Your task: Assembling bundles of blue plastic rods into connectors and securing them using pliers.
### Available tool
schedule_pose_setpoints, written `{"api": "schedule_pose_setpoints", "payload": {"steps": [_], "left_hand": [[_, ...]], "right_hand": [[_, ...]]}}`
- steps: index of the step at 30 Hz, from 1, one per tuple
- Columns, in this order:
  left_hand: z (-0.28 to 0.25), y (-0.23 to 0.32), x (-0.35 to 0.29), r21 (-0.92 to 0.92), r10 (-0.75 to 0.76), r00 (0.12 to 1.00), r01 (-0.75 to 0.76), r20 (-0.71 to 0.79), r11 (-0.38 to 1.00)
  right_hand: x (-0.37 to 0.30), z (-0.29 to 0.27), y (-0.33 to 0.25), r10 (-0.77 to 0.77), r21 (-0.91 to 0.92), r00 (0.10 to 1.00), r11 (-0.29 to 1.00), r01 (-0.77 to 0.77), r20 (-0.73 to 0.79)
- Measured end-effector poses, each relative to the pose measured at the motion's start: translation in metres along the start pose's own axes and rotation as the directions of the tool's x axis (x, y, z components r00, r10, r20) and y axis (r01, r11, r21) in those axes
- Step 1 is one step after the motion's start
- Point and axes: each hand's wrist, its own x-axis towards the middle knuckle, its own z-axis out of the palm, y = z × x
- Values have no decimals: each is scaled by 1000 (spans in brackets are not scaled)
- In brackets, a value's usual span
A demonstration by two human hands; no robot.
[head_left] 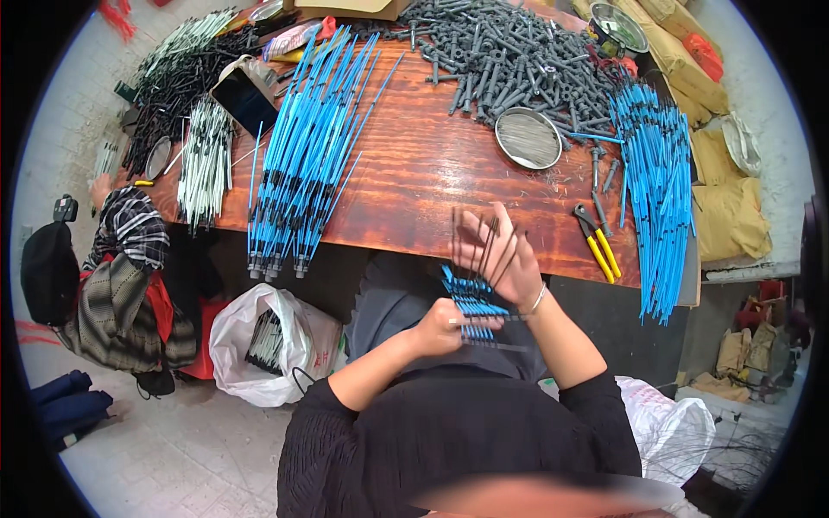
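Observation:
My left hand is closed around a small bundle of thin blue rods with black fittings, held just off the table's front edge. Dark thin ends of the bundle spread upward, a little smeared by motion. My right hand, with a bracelet at the wrist, is beside those dark ends, fingers stretched out and apart. Some ends cross in front of its palm; contact is hard to make out. On the table, a larger pile of blue rods lies to the left, and another blue rod pile overhangs the right edge.
The reddish wooden table bears a heap of grey bolt-like parts, a round dish of pins, yellow-handled pliers, white rods and a phone. Another person sits left, near a white bag.

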Motion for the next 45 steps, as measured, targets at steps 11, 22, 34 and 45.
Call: {"api": "schedule_pose_setpoints", "payload": {"steps": [11, 22, 34, 45], "left_hand": [[-4, -16, 36, -346, -460, 822, 346, -337, 872], [11, -7, 14, -364, -388, 713, 198, -583, 910], [-54, -56, 69, 45, -250, 961, 246, 122, 968], [-56, -74, 53, 236, -47, 974, -7, 224, 972]], "right_hand": [[-11, 85, -75, -412, -689, 631, -667, 283, 658], [45, 57, -65, -321, -605, 643, -745, 282, 695], [46, 58, -69, -152, -490, 631, -772, 405, 761], [49, 14, -109, -493, -801, 648, -487, 348, 581]]}}
